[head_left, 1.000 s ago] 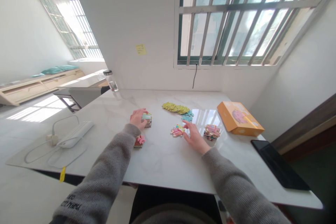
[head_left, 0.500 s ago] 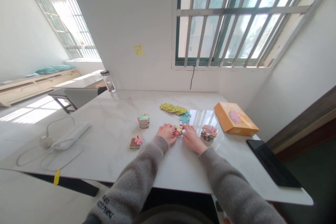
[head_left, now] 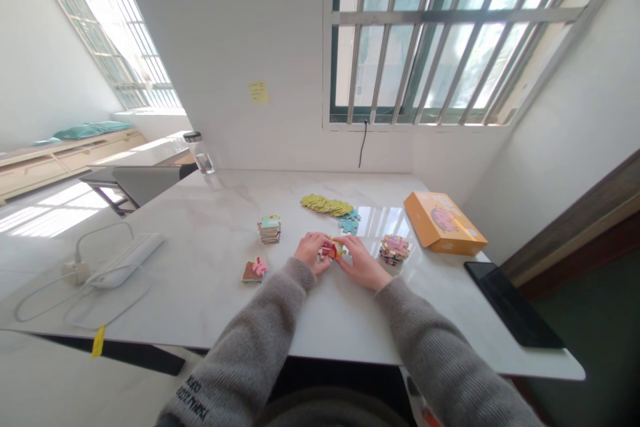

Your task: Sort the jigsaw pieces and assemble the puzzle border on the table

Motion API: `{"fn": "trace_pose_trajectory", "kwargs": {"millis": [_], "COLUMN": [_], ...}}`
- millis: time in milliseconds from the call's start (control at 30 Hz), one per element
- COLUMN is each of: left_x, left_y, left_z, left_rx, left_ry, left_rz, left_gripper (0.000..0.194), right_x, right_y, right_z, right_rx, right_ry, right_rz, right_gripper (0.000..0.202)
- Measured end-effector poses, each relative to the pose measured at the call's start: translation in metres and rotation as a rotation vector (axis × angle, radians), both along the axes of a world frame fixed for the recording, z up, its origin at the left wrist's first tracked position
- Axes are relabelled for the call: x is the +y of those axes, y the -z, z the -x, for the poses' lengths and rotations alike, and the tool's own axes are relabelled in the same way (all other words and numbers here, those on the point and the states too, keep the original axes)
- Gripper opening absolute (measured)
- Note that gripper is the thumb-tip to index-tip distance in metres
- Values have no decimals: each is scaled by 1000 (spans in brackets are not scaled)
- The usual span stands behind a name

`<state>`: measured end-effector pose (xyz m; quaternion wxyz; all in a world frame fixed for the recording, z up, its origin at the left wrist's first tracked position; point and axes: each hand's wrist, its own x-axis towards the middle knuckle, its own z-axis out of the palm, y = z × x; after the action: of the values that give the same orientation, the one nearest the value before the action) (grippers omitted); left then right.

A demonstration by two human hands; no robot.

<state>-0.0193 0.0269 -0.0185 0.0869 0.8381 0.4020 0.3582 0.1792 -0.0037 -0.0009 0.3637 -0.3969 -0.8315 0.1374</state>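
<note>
Between my two hands is a small stack of red and yellow puzzle pieces (head_left: 329, 251). My left hand (head_left: 313, 251) is curled round its left side, and my right hand (head_left: 361, 263) holds its right side between thumb and fingers. Just beyond them lie blue pieces (head_left: 349, 221) and a spread row of yellow-green pieces (head_left: 326, 205). To the left stand a tall stack with a green and blue top (head_left: 270, 229) and a low brown stack with a pink piece on it (head_left: 255, 271). A pink-topped stack (head_left: 395, 249) stands right of my right hand.
An orange box (head_left: 445, 222) sits at the back right, with a black tablet (head_left: 514, 305) near the right edge. A power strip (head_left: 127, 260) with looped cables lies on the left. At the back left corner stands a clear bottle (head_left: 201, 153).
My right hand has moved in towards my left and closed on the pieces. The camera view has shifted slightly, so the table contents appear a little further left.
</note>
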Motion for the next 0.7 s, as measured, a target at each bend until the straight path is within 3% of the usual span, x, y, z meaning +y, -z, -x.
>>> {"fn": "trace_pose_trajectory", "kwargs": {"millis": [200,467,700], "left_x": [3,2,10], "left_y": [0,-2,0], "left_z": [4,-2,-1], "left_rx": [-131,-539,-879], "left_ry": [-30,-38,9], "left_rz": [-18,389,579], "left_gripper": [35,28,46], "right_x": [0,-5,-10], "right_y": [-5,-7,-7], "right_z": [-5,-1,5], "right_rx": [31,38,-116], "right_ry": [107,142,29], "right_rz": [-49,-113,-157], "right_gripper": [44,45,44]}}
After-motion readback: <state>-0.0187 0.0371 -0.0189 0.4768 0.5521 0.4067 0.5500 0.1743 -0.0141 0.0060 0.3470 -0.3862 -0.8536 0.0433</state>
